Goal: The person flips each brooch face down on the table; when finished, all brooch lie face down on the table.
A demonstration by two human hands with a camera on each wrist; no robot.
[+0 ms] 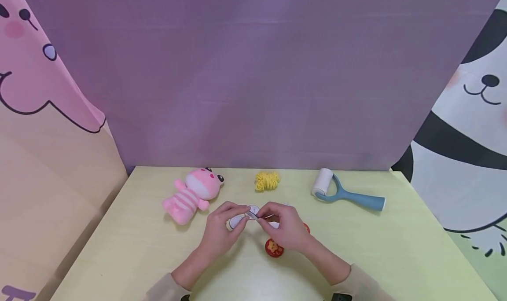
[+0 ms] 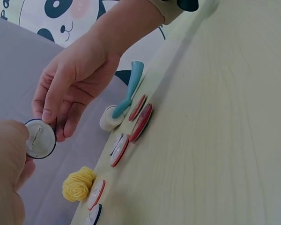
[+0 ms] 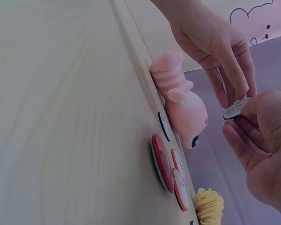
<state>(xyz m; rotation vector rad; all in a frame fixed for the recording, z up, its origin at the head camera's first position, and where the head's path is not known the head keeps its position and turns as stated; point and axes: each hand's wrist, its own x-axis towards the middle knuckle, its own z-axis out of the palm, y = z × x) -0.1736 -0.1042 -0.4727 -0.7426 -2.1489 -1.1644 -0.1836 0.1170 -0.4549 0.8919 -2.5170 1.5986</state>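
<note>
Two hands, the left hand (image 1: 222,230) and the right hand (image 1: 288,226), pinch a round pin badge (image 2: 42,144) above the table (image 1: 396,244). Its front is out of sight; fingers cover parts of its rim. In the left wrist view the white back shows, pin bar running from one toward seven o'clock. By the head view, a red badge (image 1: 274,248) lies at five o'clock, yellow yarn (image 1: 267,181) at one, a pink plush toy (image 1: 190,200) near ten, a blue-handled roller (image 1: 358,199) near three. Purple cloth (image 1: 253,94) backs the pale, wood-grained tabletop.
</note>
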